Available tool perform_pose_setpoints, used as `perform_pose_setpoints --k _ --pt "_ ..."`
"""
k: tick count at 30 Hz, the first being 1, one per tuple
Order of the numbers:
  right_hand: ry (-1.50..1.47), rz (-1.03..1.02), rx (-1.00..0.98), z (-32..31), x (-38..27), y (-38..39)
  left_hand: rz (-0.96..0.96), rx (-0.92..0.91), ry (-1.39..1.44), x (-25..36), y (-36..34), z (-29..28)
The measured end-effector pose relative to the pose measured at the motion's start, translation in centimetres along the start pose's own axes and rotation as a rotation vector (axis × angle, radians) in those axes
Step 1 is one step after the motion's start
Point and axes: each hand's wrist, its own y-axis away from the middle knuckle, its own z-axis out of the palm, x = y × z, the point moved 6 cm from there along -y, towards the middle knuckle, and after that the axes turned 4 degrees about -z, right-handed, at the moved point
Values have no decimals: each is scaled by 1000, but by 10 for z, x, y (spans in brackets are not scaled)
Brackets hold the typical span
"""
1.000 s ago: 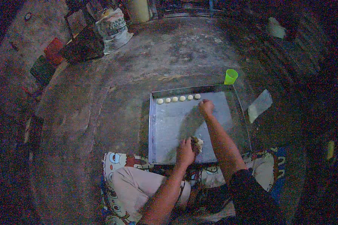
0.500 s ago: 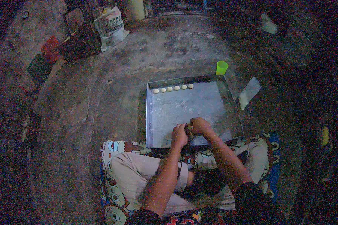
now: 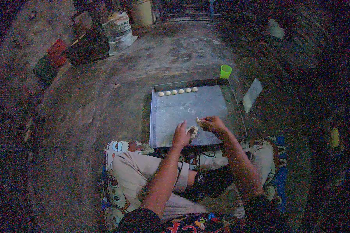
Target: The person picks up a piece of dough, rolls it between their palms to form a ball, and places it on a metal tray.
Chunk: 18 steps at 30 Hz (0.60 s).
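Observation:
A large grey metal tray [image 3: 229, 105] lies on the floor in front of my crossed legs. Along its far edge sits a row of several small pale dough balls [image 3: 177, 91]. My left hand [image 3: 181, 134] holds a pale lump of dough [image 3: 192, 130] over the near part of the tray. Close beside it, my right hand [image 3: 210, 124] pinches a small piece of dough at the lump's right side.
A green plastic cup [image 3: 225, 71] stands just beyond the tray's far right corner. A flat pale sheet [image 3: 252, 94] lies to the tray's right. A white sack [image 3: 119, 28], a bucket [image 3: 142, 11] and dark boxes [image 3: 54, 60] stand at the far left. I sit on a patterned mat [image 3: 114, 155].
My right hand came back from the row of dough balls at the tray's far edge to the lump in my left hand, where it now pinches dough.

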Motion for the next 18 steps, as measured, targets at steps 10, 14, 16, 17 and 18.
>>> perform_pose_setpoints --k 10,14,16,17,18 --pt "192 -391 77 -82 -37 4 -77 99 539 120 -38 38" --pt "103 -499 98 -120 -34 -30 -50 129 480 133 -87 56" --pt "192 -455 99 -131 -53 -40 -42 142 529 118 -113 73" --pt "251 -510 115 -140 -52 -54 -22 122 550 107 -135 89" --pt "306 -566 128 -148 -50 -72 -5 103 568 101 -155 100"
